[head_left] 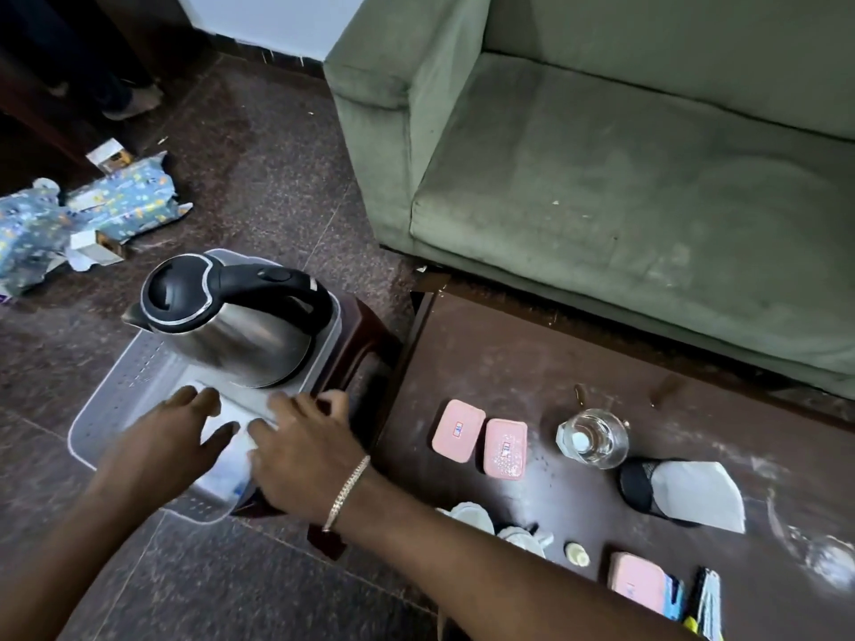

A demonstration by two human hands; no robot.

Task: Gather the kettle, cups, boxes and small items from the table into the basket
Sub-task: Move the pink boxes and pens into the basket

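The person's right arm is closest to the camera and reaches across from the desk [532,363] side to the basket [106,409]. The right hand [300,460] has a bracelet [344,492] on the wrist, and its fingers [282,404] are spread open and lie flat over a white, blurry thing [226,464] in the near end of the basket. The left hand [157,446] is right beside it, with open fingers too, and it holds nothing. It is hard to tell what the white thing is, maybe a box or a packet. The steel kettle [231,326] already sits in the far end of the basket, just past the fingertips, with its spout pointing left and its black handle on the right. The basket rests on a small dark stool [365,335] to the left of the desk. The things that are left all lie to the right of both hands, so the right hand is the nearer one to get them. Two pink boxes [481,444] lie side by side on the desk, closest to the basket, with their long sides pointing away from the person. Past them stands a clear glass cup [594,439], and then a black thing with white paper [680,492]. Another pink box [636,580], a small bottle [576,552] and some white crumpled bits [472,515] lie near the desk's front edge. The next move is probably a reach to the right for the two pink boxes. A green sofa [601,178] stands behind the desk.
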